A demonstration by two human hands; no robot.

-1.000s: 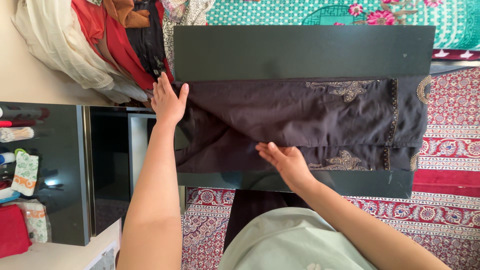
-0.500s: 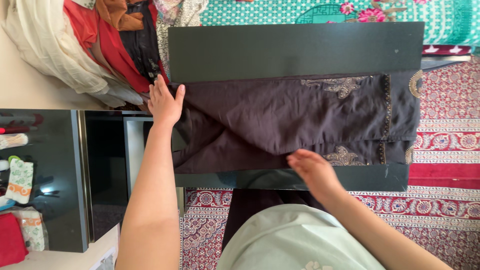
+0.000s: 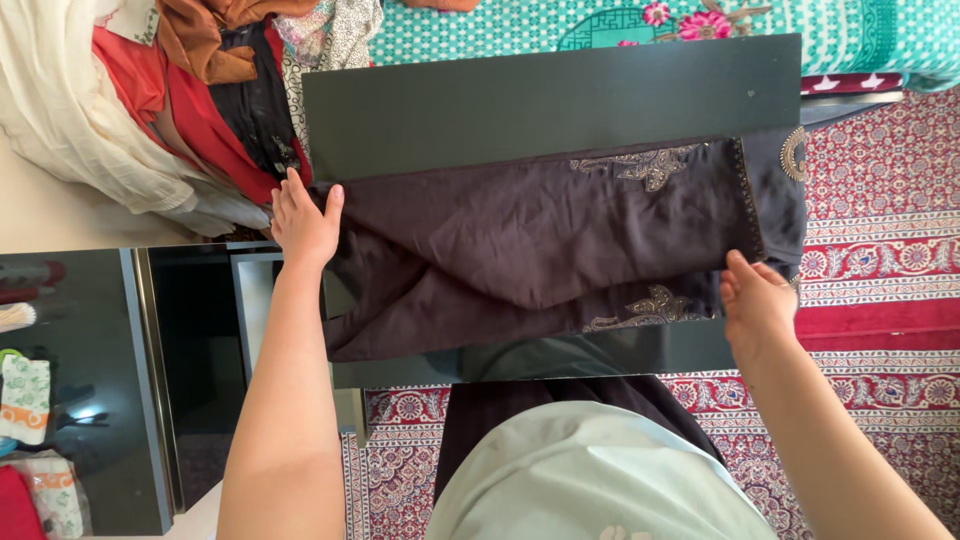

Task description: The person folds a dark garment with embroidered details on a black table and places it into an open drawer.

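Note:
A dark brown garment (image 3: 520,235) with gold embroidery near its right end lies spread along a dark green table (image 3: 540,100). My left hand (image 3: 303,222) rests flat, fingers together, on the garment's left end at the table's left edge. My right hand (image 3: 755,300) is at the garment's right end near the embroidered hem, fingers curled at the cloth's lower corner; whether it grips the cloth is unclear.
A heap of white, red, orange and black clothes (image 3: 170,110) lies at the upper left. A black glossy cabinet (image 3: 90,380) with small items stands at the left. A patterned red rug (image 3: 880,230) covers the floor; a teal floral bedspread (image 3: 620,25) lies beyond the table.
My right hand slid from the garment's middle front edge rightward to its embroidered end. My left hand stayed on the left end. The view shifted slightly.

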